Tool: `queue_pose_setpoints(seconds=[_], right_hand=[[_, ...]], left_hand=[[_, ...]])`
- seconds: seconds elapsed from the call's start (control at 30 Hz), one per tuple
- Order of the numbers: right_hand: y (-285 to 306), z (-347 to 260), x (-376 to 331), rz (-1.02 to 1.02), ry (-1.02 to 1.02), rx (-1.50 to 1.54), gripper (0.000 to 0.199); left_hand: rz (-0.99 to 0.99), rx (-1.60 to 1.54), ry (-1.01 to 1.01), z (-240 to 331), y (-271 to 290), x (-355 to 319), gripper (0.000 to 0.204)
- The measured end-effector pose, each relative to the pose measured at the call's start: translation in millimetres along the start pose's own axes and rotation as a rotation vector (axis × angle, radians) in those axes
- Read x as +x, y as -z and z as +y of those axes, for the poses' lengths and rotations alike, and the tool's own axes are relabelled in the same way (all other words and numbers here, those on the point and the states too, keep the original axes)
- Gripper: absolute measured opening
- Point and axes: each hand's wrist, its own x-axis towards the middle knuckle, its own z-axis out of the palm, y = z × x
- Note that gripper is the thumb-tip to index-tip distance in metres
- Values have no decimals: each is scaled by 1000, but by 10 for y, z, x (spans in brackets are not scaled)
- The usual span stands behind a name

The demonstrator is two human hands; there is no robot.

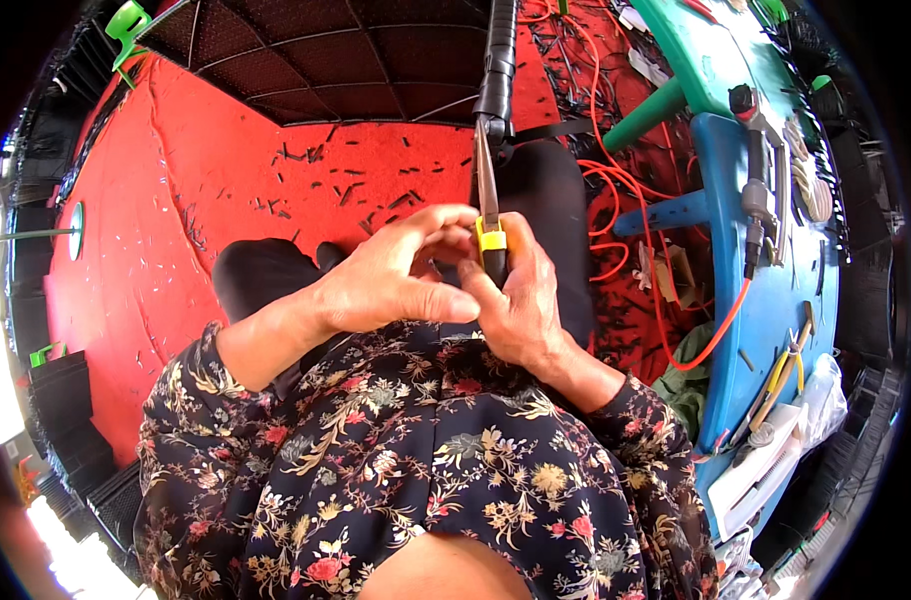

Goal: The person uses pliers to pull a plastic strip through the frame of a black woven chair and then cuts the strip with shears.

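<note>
My right hand [524, 300] grips the black handle of a tool [493, 250] with a yellow collar; its thin metal blade [487, 180] points up to the end of a black ribbed strip [498, 70] that runs away toward the top. My left hand [396, 275] curls over from the left. Its fingertips touch the tool at the yellow collar, beside the right hand's fingers. Both hands sit above my lap, over dark trousers and flowered sleeves.
A red mat [176, 220] strewn with small black offcuts covers the floor. A dark mesh panel [336, 60] lies at the top. On the right stands a blue bench [776, 300] with an air tool [756, 190], orange hose [716, 330] and hand tools; green legs [656, 110] behind.
</note>
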Motion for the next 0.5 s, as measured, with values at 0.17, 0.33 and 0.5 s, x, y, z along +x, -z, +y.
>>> queue_pose_setpoints(seconds=[0.17, 0.33, 0.5], right_hand=[[87, 128, 40, 66, 123, -208, 35], [170, 157, 113, 252, 387, -690, 35], [155, 75, 51, 179, 306, -497, 37]], left_hand=[[24, 93, -81, -81, -185, 273, 68], [-104, -76, -233, -79, -268, 478, 51], [76, 75, -223, -112, -220, 344, 46]])
